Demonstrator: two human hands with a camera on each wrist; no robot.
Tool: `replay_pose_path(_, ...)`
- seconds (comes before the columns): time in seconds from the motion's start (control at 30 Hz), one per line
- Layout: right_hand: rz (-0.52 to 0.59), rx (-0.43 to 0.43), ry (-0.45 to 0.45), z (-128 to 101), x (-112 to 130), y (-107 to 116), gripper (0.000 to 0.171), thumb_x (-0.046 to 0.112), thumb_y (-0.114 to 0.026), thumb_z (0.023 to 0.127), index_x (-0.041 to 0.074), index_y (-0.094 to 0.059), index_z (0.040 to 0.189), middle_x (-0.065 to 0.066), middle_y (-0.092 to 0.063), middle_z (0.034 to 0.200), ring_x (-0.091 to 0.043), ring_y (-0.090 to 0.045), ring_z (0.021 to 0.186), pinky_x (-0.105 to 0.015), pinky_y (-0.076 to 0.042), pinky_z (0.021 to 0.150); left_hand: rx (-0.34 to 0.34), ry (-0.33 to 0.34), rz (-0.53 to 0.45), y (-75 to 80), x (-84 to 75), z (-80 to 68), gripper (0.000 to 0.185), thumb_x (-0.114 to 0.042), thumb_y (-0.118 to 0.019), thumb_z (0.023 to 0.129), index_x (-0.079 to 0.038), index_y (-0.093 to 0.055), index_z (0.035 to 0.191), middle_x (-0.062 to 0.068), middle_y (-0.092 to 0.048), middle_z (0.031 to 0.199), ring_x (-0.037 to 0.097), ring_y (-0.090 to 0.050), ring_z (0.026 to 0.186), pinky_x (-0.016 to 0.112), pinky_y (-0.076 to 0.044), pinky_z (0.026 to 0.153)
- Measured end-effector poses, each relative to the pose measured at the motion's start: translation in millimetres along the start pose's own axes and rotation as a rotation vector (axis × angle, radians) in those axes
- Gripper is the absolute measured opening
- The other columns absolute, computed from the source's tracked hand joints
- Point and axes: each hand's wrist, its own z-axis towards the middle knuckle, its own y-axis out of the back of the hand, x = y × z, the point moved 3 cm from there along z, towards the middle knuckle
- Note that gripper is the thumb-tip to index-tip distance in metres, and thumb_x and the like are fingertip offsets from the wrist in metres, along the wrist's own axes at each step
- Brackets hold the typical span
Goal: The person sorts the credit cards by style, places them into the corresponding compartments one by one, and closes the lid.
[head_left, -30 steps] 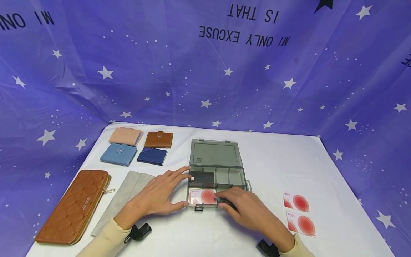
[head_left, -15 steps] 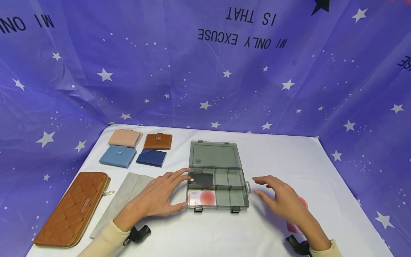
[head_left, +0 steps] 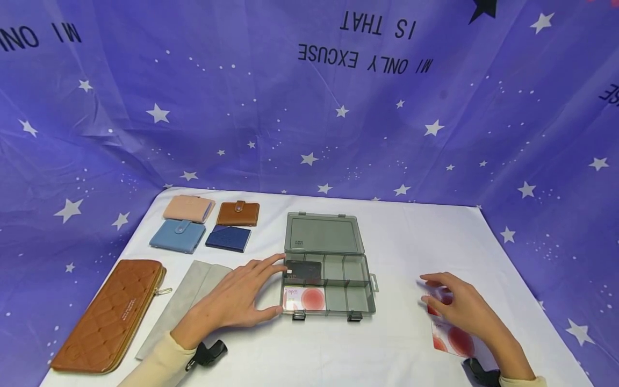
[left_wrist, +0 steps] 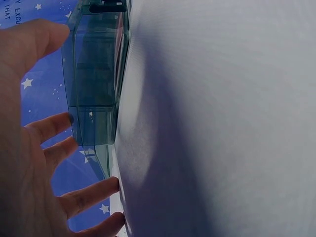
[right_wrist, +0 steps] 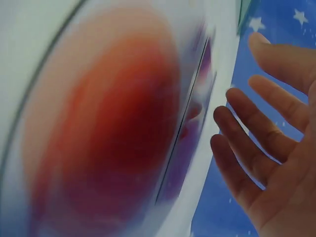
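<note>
A translucent grey-green divided box (head_left: 360, 298) lies with its lid (head_left: 324, 234) swung back. In its back left part is a black card (head_left: 309, 270) marked VIP; a white card with a red circle (head_left: 313, 299) lies front left. My left hand (head_left: 232, 298) touches the box's left side with thumb and fingertips, fingers spread, as the left wrist view also shows. My right hand (head_left: 466, 307) hovers over two more red-circle cards, partly covering the farther card (head_left: 432, 306). The nearer card (head_left: 456, 339) appears large and blurred in the right wrist view. Nothing is between the right hand's fingers.
Left of the box lie a pink wallet (head_left: 186, 208), a brown wallet (head_left: 238, 214), a blue wallet (head_left: 176, 236) and a navy card holder (head_left: 228, 238). A quilted brown zip purse (head_left: 108, 317) and a grey pouch (head_left: 179, 306) lie nearer. A starry cloth (head_left: 309, 107) surrounds the table.
My right hand has left the front of the box and moved right, to above the loose cards. The left hand stays at the box's left side.
</note>
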Motion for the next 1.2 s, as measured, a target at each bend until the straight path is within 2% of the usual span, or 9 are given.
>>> replay_pose_path(0.13, -0.023, 0.032, -0.018, -8.3, -18.6, 8.1, 0.052, 0.028, -0.093, 0.086, 0.012, -0.074, 0.131, -0.009, -0.075, 0.123, -0.032, -0.075, 0.101, -0.045, -0.062, 0.084, 0.000, 0.001, 0.006, -0.2, -0.1, 0.1, 0.082, -0.066, -0.073, 0.091, -0.027, -0.051, 0.160, -0.006, -0.034, 0.175, 0.023, -0.053, 0.142, 0.052, -0.053, 0.093)
replay_pose_path(0.3, -0.069, 0.048, -0.048, -17.6, -40.4, 16.1, 0.056, 0.031, -0.097, 0.079, 0.012, -0.076, 0.128, -0.006, -0.075, 0.116, -0.032, -0.072, 0.101, -0.044, -0.060, 0.085, 0.000, 0.003, 0.011, -0.7, -0.1, -0.5, 0.083, -0.066, -0.073, 0.091, -0.026, -0.051, 0.160, -0.006, -0.034, 0.175, 0.023, -0.053, 0.142, 0.052, -0.053, 0.092)
replay_pose_path(0.53, -0.074, 0.033, -0.046, -28.2, -54.2, 18.7, 0.062, 0.037, -0.102, 0.070, 0.017, -0.078, 0.124, 0.001, -0.075, 0.117, -0.016, -0.067, 0.106, -0.015, -0.046, 0.089, 0.000, 0.005, 0.004, -1.2, 0.4, -0.5, 0.083, -0.066, -0.073, 0.091, -0.027, -0.051, 0.161, -0.006, -0.034, 0.175, 0.023, -0.053, 0.142, 0.053, -0.053, 0.093)
replay_pose_path(0.73, -0.048, 0.030, -0.038, -32.6, -58.0, 17.4, 0.061, 0.028, -0.103, 0.067, 0.016, -0.078, 0.122, 0.002, -0.074, 0.112, -0.014, -0.063, 0.103, -0.012, -0.039, 0.091, -0.006, 0.003, 0.012, -1.2, 0.8, 0.2, 0.083, -0.067, -0.073, 0.091, -0.027, -0.051, 0.160, -0.006, -0.034, 0.175, 0.023, -0.053, 0.142, 0.052, -0.053, 0.092)
replay_pose_path(0.9, -0.062, -0.002, 0.001, -31.1, -58.2, 16.4, 0.056, 0.025, -0.104, 0.065, 0.018, -0.078, 0.114, 0.007, -0.069, 0.104, -0.009, -0.053, 0.100, -0.020, -0.037, 0.089, -0.001, 0.008, 0.009, -0.8, 0.5, 0.1, 0.083, -0.067, -0.072, 0.091, -0.028, -0.051, 0.160, -0.006, -0.033, 0.175, 0.022, -0.053, 0.141, 0.052, -0.053, 0.091)
replay_pose_path(0.97, -0.077, -0.018, 0.011, -29.3, -56.9, 17.2, 0.055, 0.025, -0.104, 0.064, 0.018, -0.078, 0.111, 0.007, -0.068, 0.103, -0.013, -0.056, 0.098, -0.024, -0.040, 0.087, 0.001, 0.008, 0.004, -0.7, 0.3, 0.1, 0.082, -0.067, -0.072, 0.091, -0.028, -0.051, 0.160, -0.006, -0.033, 0.175, 0.023, -0.053, 0.142, 0.053, -0.053, 0.092)
replay_pose_path(1.03, -0.087, 0.001, -0.028, -26.9, -56.1, 19.6, 0.053, 0.026, -0.102, 0.068, 0.018, -0.076, 0.113, 0.002, -0.072, 0.106, -0.019, -0.063, 0.100, -0.032, -0.049, 0.088, 0.002, 0.008, 0.003, -0.7, 0.1, 0.0, 0.082, -0.066, -0.073, 0.091, -0.028, -0.050, 0.161, -0.006, -0.033, 0.175, 0.023, -0.053, 0.142, 0.053, -0.053, 0.092)
replay_pose_path(1.13, -0.107, 0.026, -0.102, -23.8, -54.9, 24.4, 0.047, 0.024, -0.097, 0.077, 0.018, -0.074, 0.118, -0.010, -0.077, 0.108, -0.036, -0.071, 0.100, -0.054, -0.056, 0.088, -0.002, 0.006, 0.002, -0.6, 0.2, -0.3, 0.082, -0.066, -0.073, 0.091, -0.027, -0.051, 0.160, -0.006, -0.034, 0.175, 0.023, -0.053, 0.142, 0.053, -0.053, 0.093)
replay_pose_path(1.2, -0.121, 0.006, -0.119, -22.3, -54.4, 26.8, 0.037, 0.020, -0.092, 0.085, 0.020, -0.074, 0.118, -0.010, -0.079, 0.106, -0.036, -0.075, 0.097, -0.058, -0.058, 0.085, -0.002, 0.006, 0.004, -0.6, 0.2, -0.2, 0.083, -0.066, -0.073, 0.091, -0.027, -0.050, 0.161, -0.005, -0.034, 0.175, 0.023, -0.052, 0.143, 0.053, -0.053, 0.093)
